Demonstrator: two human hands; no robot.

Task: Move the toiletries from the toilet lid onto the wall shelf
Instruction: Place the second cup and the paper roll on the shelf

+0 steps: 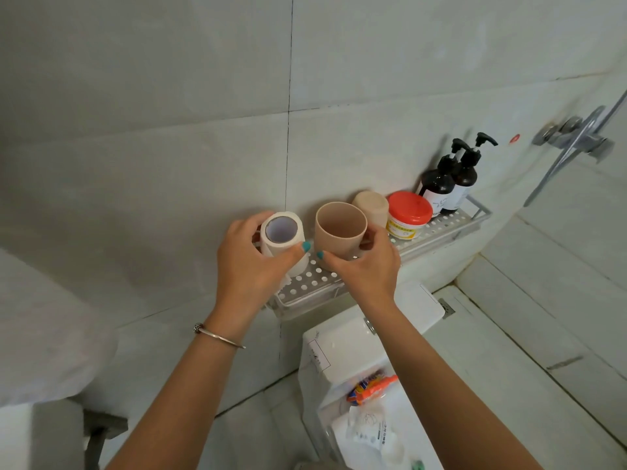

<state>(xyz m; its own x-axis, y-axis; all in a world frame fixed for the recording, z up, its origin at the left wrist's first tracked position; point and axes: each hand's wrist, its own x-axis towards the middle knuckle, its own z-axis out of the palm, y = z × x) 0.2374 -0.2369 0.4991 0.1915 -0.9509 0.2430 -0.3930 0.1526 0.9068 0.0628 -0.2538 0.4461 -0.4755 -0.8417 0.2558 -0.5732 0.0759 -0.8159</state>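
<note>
A perforated white wall shelf point(437, 228) runs along the tiled wall above the toilet. My left hand point(249, 262) grips a white toilet paper roll point(283, 234) standing at the shelf's left end. My right hand point(364, 266) holds a beige cup point(340, 228) by its handle, upright on the shelf beside the roll. Behind it stand a second beige cup point(371, 206) upside down, a red-lidded jar point(409, 215) and two dark pump bottles point(451, 178). On the toilet lid point(342, 425) below lie an orange tube point(373, 388) and white packets point(368, 432).
The white toilet tank point(349, 344) sits directly under the shelf. A chrome shower valve and pipe point(573, 140) are fixed to the wall at the right. A white basin edge point(40, 334) fills the left side.
</note>
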